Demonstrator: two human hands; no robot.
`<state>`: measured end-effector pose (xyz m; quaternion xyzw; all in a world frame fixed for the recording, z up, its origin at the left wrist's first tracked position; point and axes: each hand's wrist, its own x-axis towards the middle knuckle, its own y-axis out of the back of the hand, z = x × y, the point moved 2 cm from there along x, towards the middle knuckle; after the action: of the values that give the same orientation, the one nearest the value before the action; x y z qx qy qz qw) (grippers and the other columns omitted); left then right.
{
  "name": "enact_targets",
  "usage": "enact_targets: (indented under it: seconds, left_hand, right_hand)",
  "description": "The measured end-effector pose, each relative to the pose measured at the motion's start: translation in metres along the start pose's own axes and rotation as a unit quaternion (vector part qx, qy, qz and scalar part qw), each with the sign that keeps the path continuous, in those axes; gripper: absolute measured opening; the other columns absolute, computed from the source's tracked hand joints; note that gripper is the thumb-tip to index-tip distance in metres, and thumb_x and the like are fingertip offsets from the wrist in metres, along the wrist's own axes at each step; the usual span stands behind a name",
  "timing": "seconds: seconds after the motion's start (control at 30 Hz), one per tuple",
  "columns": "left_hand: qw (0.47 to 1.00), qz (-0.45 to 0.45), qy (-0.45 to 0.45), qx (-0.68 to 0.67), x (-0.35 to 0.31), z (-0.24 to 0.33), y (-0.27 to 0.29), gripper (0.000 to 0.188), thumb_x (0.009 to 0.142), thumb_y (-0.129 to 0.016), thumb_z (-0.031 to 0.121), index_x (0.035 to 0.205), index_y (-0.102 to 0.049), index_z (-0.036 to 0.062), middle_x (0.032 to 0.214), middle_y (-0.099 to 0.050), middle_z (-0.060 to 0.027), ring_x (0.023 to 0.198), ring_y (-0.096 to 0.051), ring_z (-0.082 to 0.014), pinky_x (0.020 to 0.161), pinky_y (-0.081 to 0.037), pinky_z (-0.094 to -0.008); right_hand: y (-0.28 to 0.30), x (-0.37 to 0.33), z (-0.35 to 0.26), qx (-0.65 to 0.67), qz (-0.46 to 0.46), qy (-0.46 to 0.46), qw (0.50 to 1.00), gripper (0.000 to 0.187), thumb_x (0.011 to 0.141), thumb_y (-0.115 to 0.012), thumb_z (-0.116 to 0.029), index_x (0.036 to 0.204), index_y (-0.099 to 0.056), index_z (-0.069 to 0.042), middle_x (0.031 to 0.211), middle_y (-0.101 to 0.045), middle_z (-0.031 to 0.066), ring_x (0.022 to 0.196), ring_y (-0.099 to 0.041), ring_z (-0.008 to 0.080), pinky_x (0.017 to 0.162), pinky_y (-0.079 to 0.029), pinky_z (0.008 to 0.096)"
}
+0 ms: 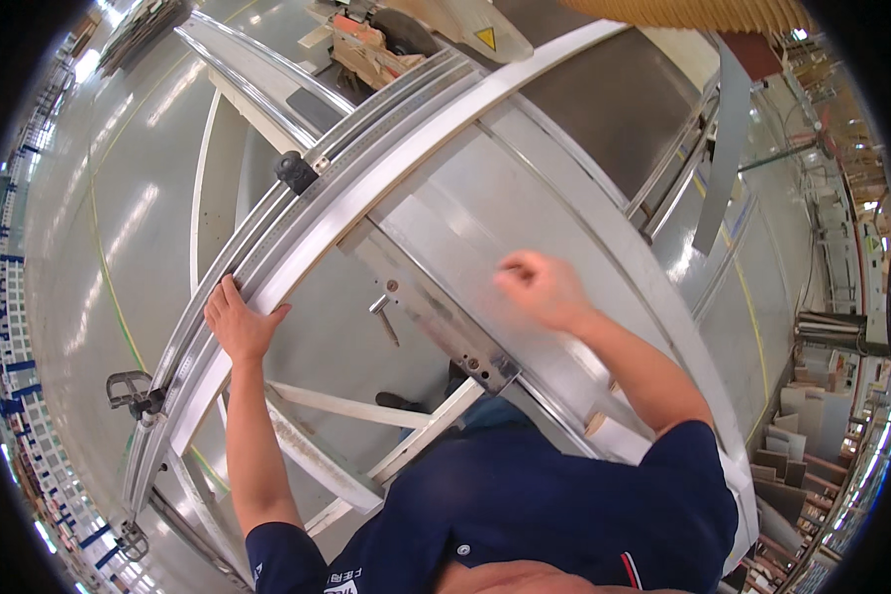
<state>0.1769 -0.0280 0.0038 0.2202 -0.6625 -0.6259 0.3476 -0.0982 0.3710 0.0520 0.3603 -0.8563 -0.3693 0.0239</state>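
Observation:
My left hand [240,322] lies with fingers stretched and thumb spread on a long white strip [351,203] and the slotted aluminium fence [193,342] alongside it. The strip runs from the lower left up toward the saw unit. Over the grey metal machine table [445,213], my right hand [543,289] hangs in the air with its fingers curled in. It is slightly blurred, and nothing shows in it. A black stop knob [295,172] is fixed on the fence beyond my left hand.
The pale saw guard [470,25] with a yellow warning sign is at the top, beside a ribbed hose [693,12]. A small lever [384,317] sticks out from the table's bracket. White frame bars [317,460] cross below. Stacked boards [787,450] stand at the right.

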Motion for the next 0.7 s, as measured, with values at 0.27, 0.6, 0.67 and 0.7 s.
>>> enact_targets:
  seconds: [0.27,0.6,0.67,0.7]
  left_hand:
    - [1.000,-0.007,-0.015,-0.009,-0.005,-0.046,-0.053,0.125,0.061,-0.091,0.060,0.158,-0.035,0.0043,0.156,-0.043,-0.0228,0.146,-0.036,-0.0421,0.122,-0.025,-0.0561]
    - [0.993,0.075,-0.011,-0.087,0.006,-0.036,-0.008,0.103,0.050,-0.095,0.051,0.131,-0.053,0.0035,0.118,-0.055,-0.0122,0.117,-0.051,-0.0322,0.108,-0.036,-0.0470]
    - [0.990,0.100,-0.017,-0.096,0.010,-0.035,-0.008,0.101,0.049,-0.096,0.048,0.129,-0.053,0.0040,0.115,-0.054,-0.0113,0.113,-0.050,-0.0312,0.105,-0.037,-0.0453]
    - [0.988,0.109,-0.020,-0.106,0.011,-0.032,-0.010,0.101,0.049,-0.096,0.048,0.129,-0.053,0.0042,0.114,-0.054,-0.0111,0.113,-0.050,-0.0311,0.105,-0.037,-0.0450]
  right_hand:
    - [0.121,0.055,0.220,-0.011,0.183,0.034,0.983,0.012,0.100,-0.066,-0.016,0.099,-0.070,-0.005,0.076,-0.057,-0.0047,0.068,-0.051,0.0064,0.060,-0.044,0.0251]
    - [0.027,0.034,0.159,-0.171,0.089,-0.002,0.981,0.028,0.103,-0.063,-0.027,0.106,-0.070,0.000,0.090,-0.070,0.0079,0.079,-0.064,0.0163,0.070,-0.053,0.0317]
    - [0.010,0.040,0.148,-0.158,0.077,0.012,0.984,0.028,0.103,-0.063,-0.027,0.104,-0.069,0.000,0.086,-0.069,0.0069,0.077,-0.063,0.0157,0.071,-0.052,0.0320]
    - [0.005,0.042,0.147,-0.130,0.065,-0.005,0.989,0.028,0.103,-0.063,-0.027,0.104,-0.069,0.000,0.085,-0.068,0.0065,0.076,-0.062,0.0155,0.071,-0.052,0.0320]
